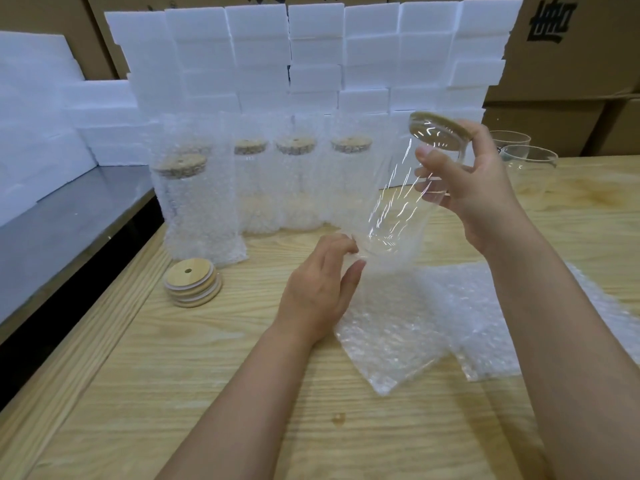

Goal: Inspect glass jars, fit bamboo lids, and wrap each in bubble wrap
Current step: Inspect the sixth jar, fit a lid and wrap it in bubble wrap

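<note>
Table (pixel 207 375): pale wood, grain running away from the camera, one small brown stain close to the near edge.
Bubble wrap (pixel 415 323): flat on the wood under and between the forearms, several clear pieces overlapping, one edge lifted toward the jar's base.
Left hand (pixel 318 292): low over the table, thumb and curled fingers closed round the bottom end of the glass jar (pixel 391 209).
Spare lids (pixel 192 287): short stack of round bamboo discs, left of the left hand, top one with a small centre hole.
Glass jar: off the table, tilted, base down-left just above the wrap, mouth up-right; clear and unwrapped, held between both hands.
Right hand (pixel 485 195): higher and farther, fingers wrapped round the jar's upper part just below the rim.
Bamboo lid (pixel 440 128): seated on the jar's mouth, touching the right hand's fingers.
Wrapped jars (pixel 197 209): upright in bubble wrap, lidded, in a row beyond the left hand; one nearer, the rest behind.
Bare glasses (pixel 530 168): two, upright, beyond the right hand.
Metal surface (pixel 69 220): grey, left of the table.
Foam blocks (pixel 311 46): white, stacked like a wall behind the row.
Cardboard boxes (pixel 571 64): farthest back, dark print on one.
</note>
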### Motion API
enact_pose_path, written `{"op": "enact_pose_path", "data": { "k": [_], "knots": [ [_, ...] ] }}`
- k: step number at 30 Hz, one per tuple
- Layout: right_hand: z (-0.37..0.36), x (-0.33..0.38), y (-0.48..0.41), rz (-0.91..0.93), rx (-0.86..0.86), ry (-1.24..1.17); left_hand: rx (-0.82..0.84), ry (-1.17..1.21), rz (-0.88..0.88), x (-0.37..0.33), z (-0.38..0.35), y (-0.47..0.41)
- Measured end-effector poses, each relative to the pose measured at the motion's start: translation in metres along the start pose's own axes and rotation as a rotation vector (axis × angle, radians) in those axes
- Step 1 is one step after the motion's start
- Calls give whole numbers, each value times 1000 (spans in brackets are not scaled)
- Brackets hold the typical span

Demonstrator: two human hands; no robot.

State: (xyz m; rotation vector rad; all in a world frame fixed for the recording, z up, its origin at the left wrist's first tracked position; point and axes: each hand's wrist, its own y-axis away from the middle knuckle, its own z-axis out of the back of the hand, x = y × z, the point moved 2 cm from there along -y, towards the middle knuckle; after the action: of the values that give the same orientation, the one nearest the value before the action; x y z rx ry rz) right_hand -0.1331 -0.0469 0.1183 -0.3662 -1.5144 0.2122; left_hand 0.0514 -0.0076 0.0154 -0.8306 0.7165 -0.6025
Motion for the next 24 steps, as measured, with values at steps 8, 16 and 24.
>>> {"op": "enact_pose_path", "data": {
  "k": [8,16,24],
  "knots": [
    [-20,-1,5,126,38,132,-66,151,172,8,-2,-1],
    [-43,-8,13,132,119,228,-244,339,322,6,1,-13],
    [-58,-11,18,143,178,207,-407,517,393,-2,11,-34]
  ]
}}
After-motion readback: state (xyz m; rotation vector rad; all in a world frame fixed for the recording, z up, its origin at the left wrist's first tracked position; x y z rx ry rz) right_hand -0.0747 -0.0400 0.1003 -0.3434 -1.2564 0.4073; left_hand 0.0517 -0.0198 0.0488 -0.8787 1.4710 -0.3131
